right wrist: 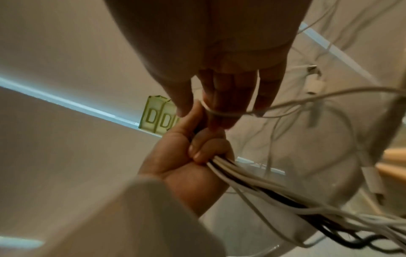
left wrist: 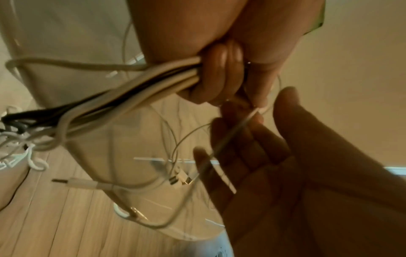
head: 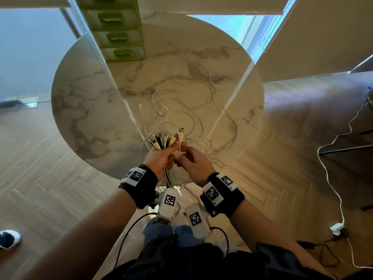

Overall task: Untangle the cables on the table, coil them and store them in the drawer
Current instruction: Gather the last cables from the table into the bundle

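Observation:
Over the near edge of the round marble table (head: 84, 110), my left hand (head: 161, 156) grips a bundle of white and black cables (left wrist: 140, 87); its plug ends (head: 165, 140) fan out above the fist. Just to its right, my right hand (head: 188, 159) pinches a thin white cable (right wrist: 222, 113) that crosses its fingers (left wrist: 241, 139) and runs up to the left thumb. More loose white cables (head: 181, 106) lie tangled on the table beyond the hands. The green drawer unit (head: 119, 37) stands at the table's far edge, its drawers closed.
A white charger lead (head: 333, 178) snakes over the wooden floor on the right to an adapter (head: 336, 227). Dark furniture (head: 353, 122) stands at the right. A shoe (head: 8, 238) shows at the far left. Cable ends (left wrist: 83, 183) hang below the table edge.

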`<state>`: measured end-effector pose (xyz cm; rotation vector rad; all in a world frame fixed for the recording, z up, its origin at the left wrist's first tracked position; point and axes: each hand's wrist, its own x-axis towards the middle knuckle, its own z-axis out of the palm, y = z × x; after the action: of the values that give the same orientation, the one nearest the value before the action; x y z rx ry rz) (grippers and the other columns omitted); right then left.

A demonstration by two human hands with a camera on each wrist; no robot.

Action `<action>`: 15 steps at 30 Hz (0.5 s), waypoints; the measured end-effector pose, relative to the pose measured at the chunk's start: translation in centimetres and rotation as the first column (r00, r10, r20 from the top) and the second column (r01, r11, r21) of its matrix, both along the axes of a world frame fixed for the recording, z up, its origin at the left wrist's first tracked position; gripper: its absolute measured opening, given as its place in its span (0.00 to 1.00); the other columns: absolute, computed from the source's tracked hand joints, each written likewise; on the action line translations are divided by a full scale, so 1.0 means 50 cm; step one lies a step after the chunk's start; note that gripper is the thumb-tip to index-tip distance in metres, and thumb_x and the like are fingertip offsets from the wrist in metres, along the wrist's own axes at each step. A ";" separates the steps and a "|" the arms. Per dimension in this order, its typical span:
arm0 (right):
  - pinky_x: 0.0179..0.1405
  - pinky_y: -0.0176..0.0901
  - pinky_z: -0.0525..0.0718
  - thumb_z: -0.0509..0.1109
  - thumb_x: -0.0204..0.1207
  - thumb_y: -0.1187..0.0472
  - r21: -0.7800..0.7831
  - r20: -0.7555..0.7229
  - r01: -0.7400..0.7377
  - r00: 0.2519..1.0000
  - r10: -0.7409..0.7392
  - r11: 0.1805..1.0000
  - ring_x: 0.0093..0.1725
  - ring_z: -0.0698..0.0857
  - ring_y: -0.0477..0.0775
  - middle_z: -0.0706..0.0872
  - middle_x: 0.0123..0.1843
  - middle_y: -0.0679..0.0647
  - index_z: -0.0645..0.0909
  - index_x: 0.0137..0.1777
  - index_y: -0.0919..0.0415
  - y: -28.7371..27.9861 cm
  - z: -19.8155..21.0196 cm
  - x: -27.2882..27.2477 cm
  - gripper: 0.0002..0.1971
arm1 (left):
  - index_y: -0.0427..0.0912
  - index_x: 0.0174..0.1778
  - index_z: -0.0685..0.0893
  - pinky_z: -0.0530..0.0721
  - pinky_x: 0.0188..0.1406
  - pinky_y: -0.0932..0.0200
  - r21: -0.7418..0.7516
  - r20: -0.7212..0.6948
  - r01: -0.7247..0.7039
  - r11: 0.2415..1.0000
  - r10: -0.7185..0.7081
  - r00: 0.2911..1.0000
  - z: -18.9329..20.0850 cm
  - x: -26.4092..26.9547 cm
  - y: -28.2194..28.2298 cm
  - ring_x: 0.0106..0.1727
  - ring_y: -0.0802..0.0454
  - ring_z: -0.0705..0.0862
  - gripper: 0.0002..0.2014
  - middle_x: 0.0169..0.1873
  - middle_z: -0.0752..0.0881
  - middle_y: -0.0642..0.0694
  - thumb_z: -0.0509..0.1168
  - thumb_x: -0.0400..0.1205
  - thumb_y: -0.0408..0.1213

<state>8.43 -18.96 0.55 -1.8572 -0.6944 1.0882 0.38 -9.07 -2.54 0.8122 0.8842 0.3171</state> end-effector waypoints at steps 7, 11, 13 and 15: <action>0.34 0.37 0.73 0.58 0.82 0.69 0.059 -0.110 0.151 0.983 -0.144 0.987 0.29 0.73 0.47 0.76 0.27 0.51 0.82 0.46 0.56 -0.015 -0.020 0.005 0.12 | 0.44 0.40 0.80 0.58 0.12 0.68 0.095 -0.034 0.006 0.995 -0.002 0.999 -0.002 -0.033 -0.002 0.15 0.62 0.60 0.05 0.22 0.69 0.53 0.65 0.82 0.35; 0.33 0.34 0.75 0.56 0.82 0.71 0.031 -0.219 0.193 0.959 -0.182 0.981 0.28 0.75 0.44 0.78 0.31 0.53 0.81 0.40 0.57 -0.037 -0.011 0.011 0.16 | 0.49 0.27 0.78 0.56 0.13 0.68 0.077 0.047 0.057 0.995 -0.060 0.997 0.002 -0.063 -0.009 0.16 0.62 0.60 0.16 0.19 0.65 0.54 0.64 0.82 0.34; 0.30 0.31 0.74 0.57 0.80 0.72 0.044 -0.295 0.245 0.929 -0.222 0.969 0.27 0.73 0.43 0.76 0.29 0.52 0.82 0.39 0.58 -0.045 -0.006 0.011 0.16 | 0.45 0.30 0.77 0.57 0.14 0.68 0.095 0.084 0.126 0.988 -0.134 0.987 0.010 -0.077 -0.016 0.17 0.61 0.60 0.11 0.20 0.65 0.53 0.65 0.79 0.40; 0.28 0.32 0.72 0.61 0.78 0.72 0.061 -0.382 0.308 0.886 -0.263 0.949 0.24 0.70 0.42 0.73 0.23 0.46 0.82 0.39 0.59 -0.049 0.000 0.009 0.12 | 0.37 0.39 0.77 0.59 0.16 0.68 0.125 0.086 0.187 0.974 -0.198 0.976 0.016 -0.090 -0.025 0.18 0.60 0.62 0.11 0.22 0.66 0.51 0.68 0.77 0.42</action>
<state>8.86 -21.42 0.54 -1.5312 -0.2484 1.1301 -4.10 -10.30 -1.72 0.9746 0.6938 0.2369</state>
